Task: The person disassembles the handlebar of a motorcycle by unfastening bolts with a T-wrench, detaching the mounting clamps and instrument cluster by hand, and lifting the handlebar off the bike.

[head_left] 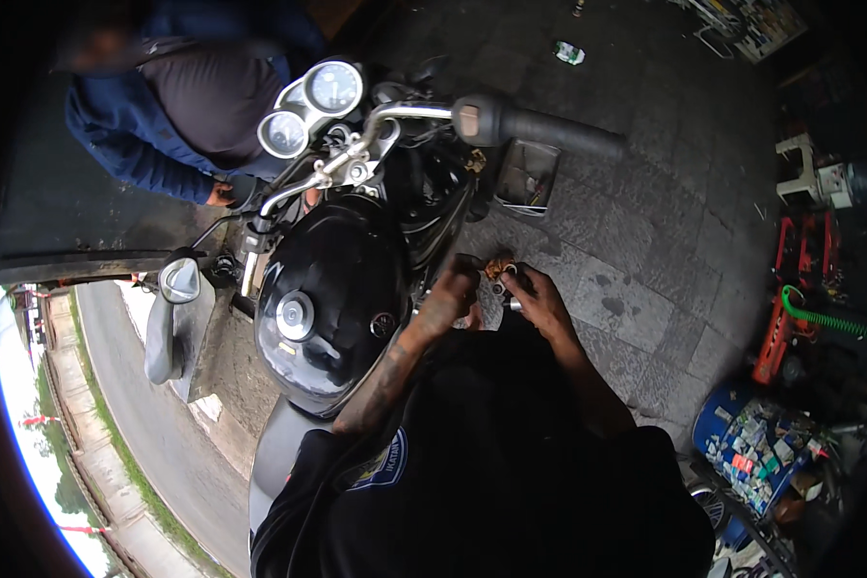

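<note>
My left hand (453, 292) is closed beside the right flank of a motorcycle's black fuel tank (342, 289). Its fingertips touch or nearly touch a crumpled orange-brown bit (498, 265), too small to name. Close by on the right, my right hand (541, 303) has its fingers curled round a small shiny metal part (513, 273). What sits inside the left fingers is hidden. Both hands are held close together in front of my dark shirt (511, 433), above the paved floor.
Ahead are the handlebar (539, 130), round gauges (332, 89) and a mirror (180, 279). A person in a blue jacket (116, 135) stands beyond the motorcycle. A box (528, 176) lies on the floor (636, 231). Rightward are a red stand (778, 318) and a blue drum (727, 419).
</note>
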### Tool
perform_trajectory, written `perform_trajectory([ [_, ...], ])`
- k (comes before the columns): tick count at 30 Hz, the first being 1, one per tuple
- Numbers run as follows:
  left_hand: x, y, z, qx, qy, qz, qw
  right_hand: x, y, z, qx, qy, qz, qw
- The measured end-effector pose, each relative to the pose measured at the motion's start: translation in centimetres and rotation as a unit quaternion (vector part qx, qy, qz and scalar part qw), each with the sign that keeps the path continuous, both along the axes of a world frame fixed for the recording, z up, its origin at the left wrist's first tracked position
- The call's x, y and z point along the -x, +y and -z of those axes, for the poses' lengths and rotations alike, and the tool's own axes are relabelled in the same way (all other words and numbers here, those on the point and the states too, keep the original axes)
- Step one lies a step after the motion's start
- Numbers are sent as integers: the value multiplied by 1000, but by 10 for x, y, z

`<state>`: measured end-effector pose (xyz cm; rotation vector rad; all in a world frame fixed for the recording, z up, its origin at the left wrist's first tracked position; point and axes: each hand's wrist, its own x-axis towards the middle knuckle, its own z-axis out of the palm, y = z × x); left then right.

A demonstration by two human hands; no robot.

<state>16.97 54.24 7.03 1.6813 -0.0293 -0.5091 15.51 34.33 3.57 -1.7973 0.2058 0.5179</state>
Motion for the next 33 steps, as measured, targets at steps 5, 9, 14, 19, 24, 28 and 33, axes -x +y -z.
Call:
perform_trajectory([
  [5,-13,-56,-16,136,-20,-87,987,9,-29,0,-49,-26,8,998],
  [9,-17,-98,-29,-61,-91,-35,993,-7,-61,-30,-30,-40,-31,998],
  [14,-40,-175,-14,-83,-93,-23,992,-19,-136,-15,-15,-93,-2,996],
  [19,-52,-251,6,-173,-104,-43,979,-44,-214,20,-23,-12,-50,998],
  [24,-56,-311,39,-251,-60,-58,964,-60,-275,31,-15,-7,-82,997],
  [28,-62,-335,42,-265,-156,-50,950,-81,-298,35,-66,-36,-153,985],
  [33,-67,-326,47,-407,-117,-13,906,-116,-284,49,-104,125,-144,976],
])
